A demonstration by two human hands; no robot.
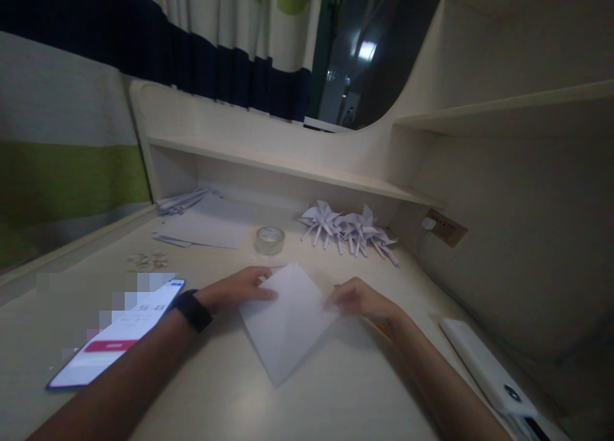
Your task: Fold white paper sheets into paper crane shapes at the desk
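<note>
A white sheet of paper (288, 323) lies folded on the desk in front of me, turned like a diamond. My left hand (237, 289) presses its fingers together on the sheet's left corner; a black band sits on that wrist. My right hand (359, 298) pinches the sheet's right corner with curled fingers. Both hands rest on the desk top.
A lit phone (119, 339) lies at the left. A roll of clear tape (269, 240) stands behind the sheet, with folded white paper pinwheels (348, 229) to its right and loose sheets (206, 227) at the back left. A white device (484, 367) lies at the right. A shelf (288, 166) overhangs the back.
</note>
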